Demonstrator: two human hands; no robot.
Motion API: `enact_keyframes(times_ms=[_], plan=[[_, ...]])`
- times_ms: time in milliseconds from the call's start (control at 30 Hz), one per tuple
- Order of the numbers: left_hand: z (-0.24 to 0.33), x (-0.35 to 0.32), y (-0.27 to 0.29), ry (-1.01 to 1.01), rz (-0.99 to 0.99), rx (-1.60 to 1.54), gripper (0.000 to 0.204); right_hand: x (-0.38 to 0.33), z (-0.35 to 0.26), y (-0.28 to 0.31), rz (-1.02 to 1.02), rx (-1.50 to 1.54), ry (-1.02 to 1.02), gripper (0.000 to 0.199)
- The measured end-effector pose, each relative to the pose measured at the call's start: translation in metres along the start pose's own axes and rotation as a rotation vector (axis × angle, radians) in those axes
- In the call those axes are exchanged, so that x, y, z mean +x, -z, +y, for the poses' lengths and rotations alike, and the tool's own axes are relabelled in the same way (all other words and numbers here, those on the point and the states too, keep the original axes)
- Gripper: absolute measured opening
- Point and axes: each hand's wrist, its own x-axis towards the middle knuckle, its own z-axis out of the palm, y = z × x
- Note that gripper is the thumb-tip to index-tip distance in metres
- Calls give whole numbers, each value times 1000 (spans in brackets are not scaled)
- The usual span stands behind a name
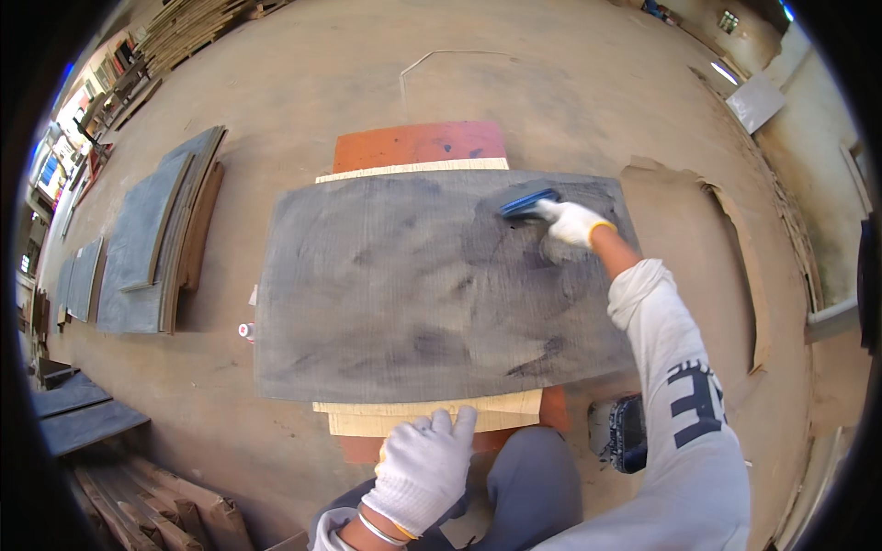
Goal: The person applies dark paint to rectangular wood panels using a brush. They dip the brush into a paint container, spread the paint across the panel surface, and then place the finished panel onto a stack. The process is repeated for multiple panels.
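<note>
A large dark grey sheet (413, 285), streaked with black smears, lies flat in front of me. My right hand (574, 224), in a white knit glove, is closed around the handle of a wide blue brush (530, 202). The brush is at the far right part of the sheet, its underside blurred and hard to make out. Near my knees, my left hand (421, 468) wears the same kind of glove. Its fingers are bent in loosely with the thumb side raised, and nothing shows in it. It is close to the sheet's near edge.
Pale boards (441, 415) and a reddish-orange panel (418, 145) stick out beneath the sheet. A black-smeared tray (628, 434) stands by my right knee. Grey panels (147, 243) lean at left, brown-edged boards (170, 505) lie lower left, and a small white can (245, 331) is beside the sheet.
</note>
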Motion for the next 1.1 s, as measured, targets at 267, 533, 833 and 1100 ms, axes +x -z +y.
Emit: enact_keyframes(times_ms=[267, 533, 833, 1100], plan=[[-9, -35, 8, 132, -41, -23, 44, -127, -118, -26, -188, -387, -143, 68], [-2, -29, -10, 103, -25, 40, 42, -23, -114, -48, -18, -302, -65, 61], [8, -46, 0, 127, -5, 22, 43, -226, -76, -47, -46, -359, -356, 73], [7, -42, -10, 120, -56, 68, 38, -166, -116, -43, -248, -388, -68, 61]])
